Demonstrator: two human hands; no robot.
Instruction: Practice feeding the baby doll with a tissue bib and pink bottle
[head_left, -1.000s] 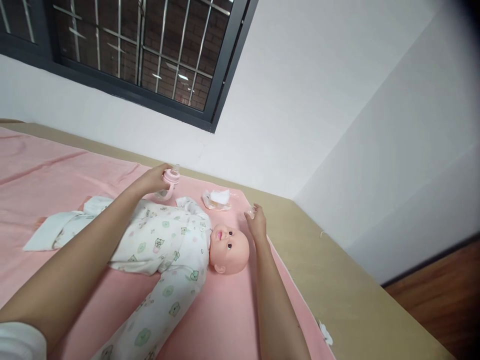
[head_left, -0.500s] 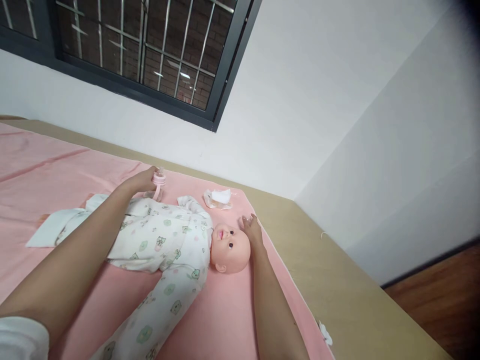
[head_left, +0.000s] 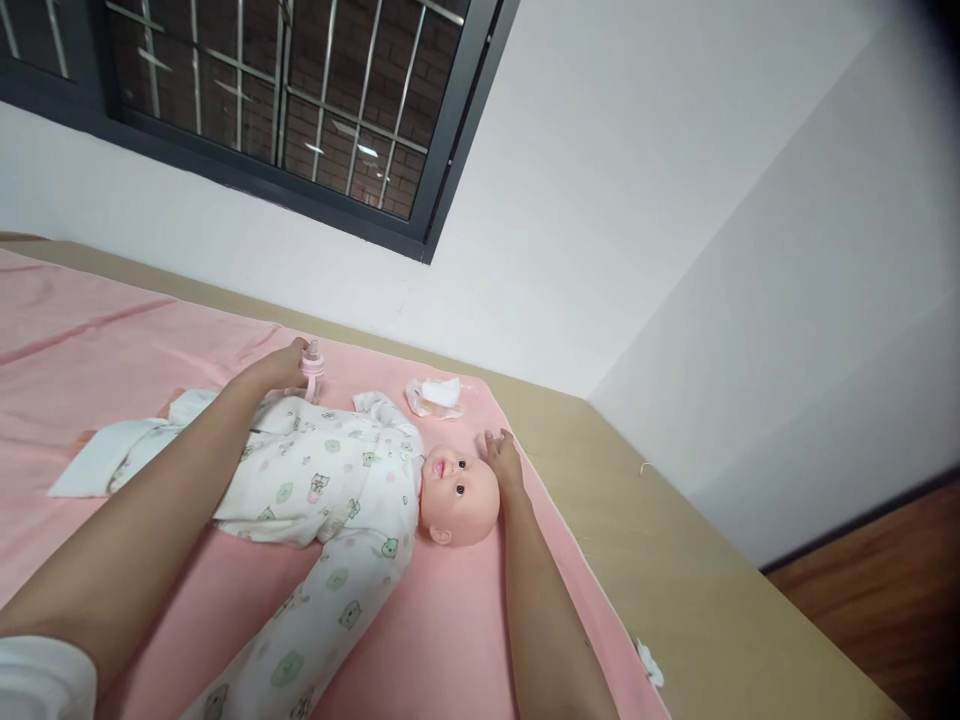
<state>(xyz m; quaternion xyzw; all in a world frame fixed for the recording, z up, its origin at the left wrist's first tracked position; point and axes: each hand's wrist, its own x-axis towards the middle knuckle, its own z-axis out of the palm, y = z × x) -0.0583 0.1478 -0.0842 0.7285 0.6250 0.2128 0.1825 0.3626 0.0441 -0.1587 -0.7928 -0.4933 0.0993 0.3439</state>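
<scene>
A baby doll lies on its back on a pink blanket (head_left: 90,340), its head (head_left: 457,497) to the right. It wears a white romper (head_left: 330,480) printed with small green animals. My left hand (head_left: 277,368) reaches over the doll's body and is closed round a pink baby bottle (head_left: 312,362), which it holds low over the blanket beyond the doll. My right hand (head_left: 502,462) rests beside the top of the doll's head with its fingers stretched out. I see nothing in that hand.
A crumpled white wipe in clear wrapping (head_left: 435,395) lies on the blanket past the doll's head. The beige mattress (head_left: 675,560) runs to the right edge, with a white scrap (head_left: 651,665) near the blanket's edge. A white wall and a barred window (head_left: 300,110) stand behind.
My left hand has carried the pink bottle leftward and lower, towards the blanket. My right hand has come down and closer to the doll's head.
</scene>
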